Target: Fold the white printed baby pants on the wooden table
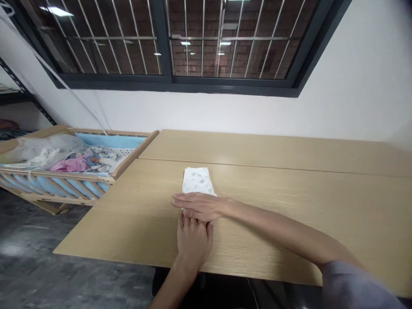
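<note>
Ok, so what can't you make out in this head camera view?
- Near end of the white folded cloth: hidden by the right hand.
- Left hand's fingertips: hidden behind the right hand.
- Cloth's small print: too small to identify.
- Wooden crib: left end cut off by the frame edge.

Two pale wood-grain tabletop panels, butted along a straight seam (257, 167). Rear panel (257, 148) bare-topped in view. Front panel (322, 201) carries one folded white cloth with small grey print (198, 180), lying just short of the seam, midway between left and right edges.
</note>
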Motion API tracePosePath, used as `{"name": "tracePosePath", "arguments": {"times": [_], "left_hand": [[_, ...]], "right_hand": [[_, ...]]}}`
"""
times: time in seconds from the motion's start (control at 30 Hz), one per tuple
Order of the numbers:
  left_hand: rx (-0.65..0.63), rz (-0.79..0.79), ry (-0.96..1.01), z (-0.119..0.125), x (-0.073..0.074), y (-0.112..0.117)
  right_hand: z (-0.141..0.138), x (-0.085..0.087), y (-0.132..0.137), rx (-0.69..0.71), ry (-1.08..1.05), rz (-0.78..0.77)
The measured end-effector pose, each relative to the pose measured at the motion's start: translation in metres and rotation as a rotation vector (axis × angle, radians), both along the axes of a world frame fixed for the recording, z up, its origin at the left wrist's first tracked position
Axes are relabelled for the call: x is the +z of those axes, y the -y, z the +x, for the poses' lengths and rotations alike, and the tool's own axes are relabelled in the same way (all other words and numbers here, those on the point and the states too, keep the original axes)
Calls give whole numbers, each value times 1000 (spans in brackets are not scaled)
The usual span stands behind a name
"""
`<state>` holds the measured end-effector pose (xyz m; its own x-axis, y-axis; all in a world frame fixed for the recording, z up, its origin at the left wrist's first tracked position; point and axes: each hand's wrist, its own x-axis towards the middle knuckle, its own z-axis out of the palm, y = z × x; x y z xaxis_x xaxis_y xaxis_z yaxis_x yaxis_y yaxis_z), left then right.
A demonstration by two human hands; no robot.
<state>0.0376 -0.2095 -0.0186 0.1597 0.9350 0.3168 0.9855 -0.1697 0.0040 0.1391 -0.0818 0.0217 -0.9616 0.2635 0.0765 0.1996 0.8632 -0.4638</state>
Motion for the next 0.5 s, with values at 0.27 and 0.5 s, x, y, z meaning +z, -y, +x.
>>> {"name": "tracePosePath", "arguments": {"times": [0.27,0.5], "left_hand": [[26,29,22,-6,-1,-4],[21,-5,41,-6,2,-5]], "right_hand": [[1,-32,-74,-231,111,113],[10,-37,-130,-371,116,239]]}}
